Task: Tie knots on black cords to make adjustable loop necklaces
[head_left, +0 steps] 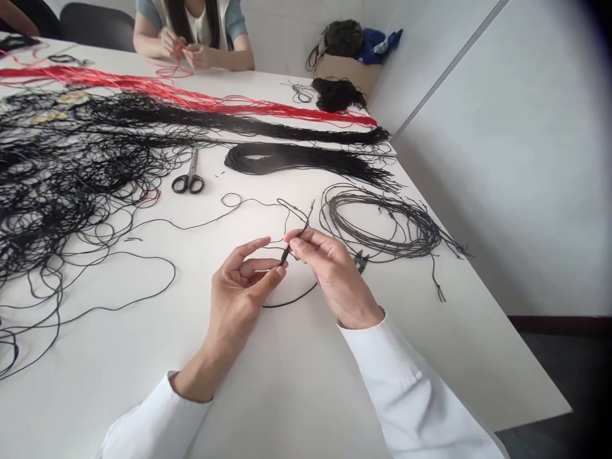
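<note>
Between my two hands runs a thin black cord (285, 254), thicker where it looks knotted. My left hand (246, 274) pinches its lower end between thumb and a finger, with the index finger held apart above. Just up the cord, my right hand (329, 264) grips it between thumb and fingertips. Loose ends and a small loop stick out beyond the right fingers. A curved length of the cord hangs below, passing behind my right hand. Partly hidden beside that hand lies a small dark-bladed tool (360, 261).
Black-handled scissors (189, 180) lie left of centre. Tangled black cord (62, 185) covers the left side. A coiled black cord (382, 220) rests at right, a black bundle (306, 159) and red cords (215, 102) farther back. Across the white table (306, 382), a person (194, 38) handles red cord.
</note>
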Demonstrator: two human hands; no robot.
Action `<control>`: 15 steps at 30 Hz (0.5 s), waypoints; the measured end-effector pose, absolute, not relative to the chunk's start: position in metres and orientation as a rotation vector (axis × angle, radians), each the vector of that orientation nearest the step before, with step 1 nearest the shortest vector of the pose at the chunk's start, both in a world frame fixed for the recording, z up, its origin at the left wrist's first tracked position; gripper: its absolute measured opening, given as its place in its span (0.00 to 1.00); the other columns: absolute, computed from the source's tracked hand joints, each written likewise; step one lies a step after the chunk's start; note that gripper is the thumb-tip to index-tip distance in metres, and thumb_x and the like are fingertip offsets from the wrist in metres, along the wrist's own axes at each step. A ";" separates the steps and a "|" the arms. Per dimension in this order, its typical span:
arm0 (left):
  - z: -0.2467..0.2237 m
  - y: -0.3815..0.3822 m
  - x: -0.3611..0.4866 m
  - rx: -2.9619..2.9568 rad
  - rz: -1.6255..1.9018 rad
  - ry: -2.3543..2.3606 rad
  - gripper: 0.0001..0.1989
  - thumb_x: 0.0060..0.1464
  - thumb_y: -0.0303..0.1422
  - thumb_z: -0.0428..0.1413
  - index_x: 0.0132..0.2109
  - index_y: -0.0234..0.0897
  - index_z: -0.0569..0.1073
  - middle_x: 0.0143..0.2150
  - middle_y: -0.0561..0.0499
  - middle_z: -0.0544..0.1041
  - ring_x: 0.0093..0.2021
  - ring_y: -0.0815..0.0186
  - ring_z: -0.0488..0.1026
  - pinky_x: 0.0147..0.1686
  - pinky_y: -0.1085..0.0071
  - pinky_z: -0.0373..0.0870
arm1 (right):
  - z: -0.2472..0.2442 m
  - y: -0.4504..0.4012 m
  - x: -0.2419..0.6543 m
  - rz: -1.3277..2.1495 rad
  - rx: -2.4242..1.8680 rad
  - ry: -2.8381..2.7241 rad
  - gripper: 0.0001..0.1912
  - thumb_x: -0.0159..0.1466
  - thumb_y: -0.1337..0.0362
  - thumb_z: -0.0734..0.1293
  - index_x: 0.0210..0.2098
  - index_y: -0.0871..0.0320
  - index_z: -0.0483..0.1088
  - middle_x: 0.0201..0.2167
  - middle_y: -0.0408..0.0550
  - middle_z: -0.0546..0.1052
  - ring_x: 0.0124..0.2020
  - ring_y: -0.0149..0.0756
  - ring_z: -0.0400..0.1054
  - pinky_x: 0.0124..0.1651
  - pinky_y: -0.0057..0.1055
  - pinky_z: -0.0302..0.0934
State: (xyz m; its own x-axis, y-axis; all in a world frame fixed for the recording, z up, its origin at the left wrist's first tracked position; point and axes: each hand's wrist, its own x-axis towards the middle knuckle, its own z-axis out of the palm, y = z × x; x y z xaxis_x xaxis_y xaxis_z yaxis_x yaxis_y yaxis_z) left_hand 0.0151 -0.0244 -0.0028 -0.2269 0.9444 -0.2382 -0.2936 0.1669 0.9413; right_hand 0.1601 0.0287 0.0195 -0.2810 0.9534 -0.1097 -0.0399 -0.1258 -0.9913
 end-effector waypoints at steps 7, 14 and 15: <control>0.010 -0.029 0.021 0.782 1.344 1.480 0.27 0.44 0.38 0.71 0.53 0.41 0.78 0.36 0.49 0.85 0.41 0.56 0.80 0.41 0.64 0.73 | 0.021 0.028 0.160 1.539 -1.114 -1.331 0.10 0.65 0.56 0.68 0.39 0.55 0.76 0.40 0.45 0.77 0.41 0.34 0.68 0.50 0.31 0.62; 0.010 -0.028 0.021 0.852 1.305 1.541 0.29 0.44 0.39 0.71 0.55 0.43 0.77 0.38 0.50 0.85 0.39 0.57 0.78 0.38 0.63 0.71 | 0.021 0.029 0.160 1.538 -1.090 -1.350 0.09 0.65 0.57 0.68 0.39 0.55 0.76 0.40 0.45 0.77 0.44 0.34 0.69 0.52 0.31 0.61; 0.010 -0.027 0.021 0.863 1.303 1.541 0.29 0.44 0.39 0.71 0.55 0.44 0.77 0.38 0.50 0.85 0.41 0.56 0.78 0.41 0.62 0.71 | 0.021 0.029 0.160 1.539 -1.088 -1.349 0.09 0.65 0.57 0.68 0.39 0.55 0.76 0.40 0.45 0.77 0.44 0.34 0.69 0.52 0.31 0.61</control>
State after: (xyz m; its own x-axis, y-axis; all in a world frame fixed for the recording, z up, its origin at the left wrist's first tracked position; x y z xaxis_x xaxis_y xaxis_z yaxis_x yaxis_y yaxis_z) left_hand 0.0208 -0.0271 0.0098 -0.3395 0.9190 -0.2002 -0.0445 0.1969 0.9794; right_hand 0.1599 0.0286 0.0213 -0.3092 0.9461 -0.0959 -0.0286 -0.1101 -0.9935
